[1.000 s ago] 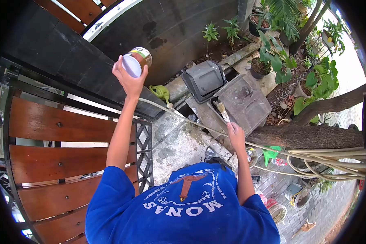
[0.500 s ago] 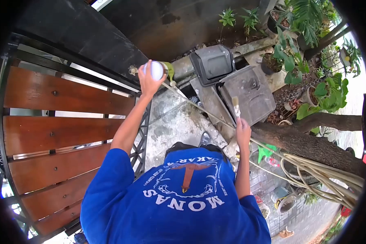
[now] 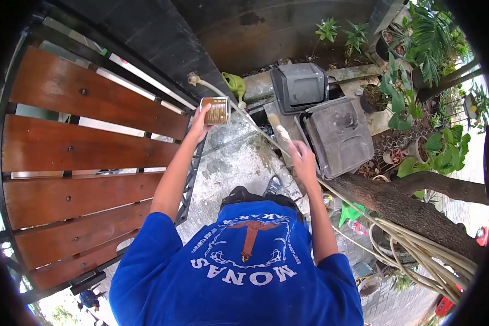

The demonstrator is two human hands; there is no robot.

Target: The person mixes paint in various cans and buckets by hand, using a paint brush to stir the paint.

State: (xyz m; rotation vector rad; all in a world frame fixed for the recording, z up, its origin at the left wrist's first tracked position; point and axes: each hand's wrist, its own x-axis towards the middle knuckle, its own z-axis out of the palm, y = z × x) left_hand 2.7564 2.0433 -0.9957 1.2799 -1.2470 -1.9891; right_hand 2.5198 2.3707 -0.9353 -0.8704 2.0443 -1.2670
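Note:
My left hand (image 3: 200, 124) is wrapped round a small can (image 3: 216, 111) with a brown and gold label, tipped on its side near the end of the wooden slats. In my right hand (image 3: 303, 157) is a paintbrush (image 3: 280, 133), gripped by its handle, bristles pointing up and away from me. The brush is in front of the grey plastic lids and to the right of the can. Brown wooden slats (image 3: 76, 149) on a black metal frame stand at my left.
A green watering can (image 3: 234, 86) stands by the wall near a hose (image 3: 260, 130). Grey plastic lids (image 3: 339, 136) lie ahead. At the right are potted plants, a tree trunk (image 3: 385, 198) and coiled hose (image 3: 413, 239). A bucket (image 3: 368, 286) stands at the lower right.
The can in my left hand has turned, so its label now faces me, and it has come slightly closer. My right hand has moved left and a little up with the brush.

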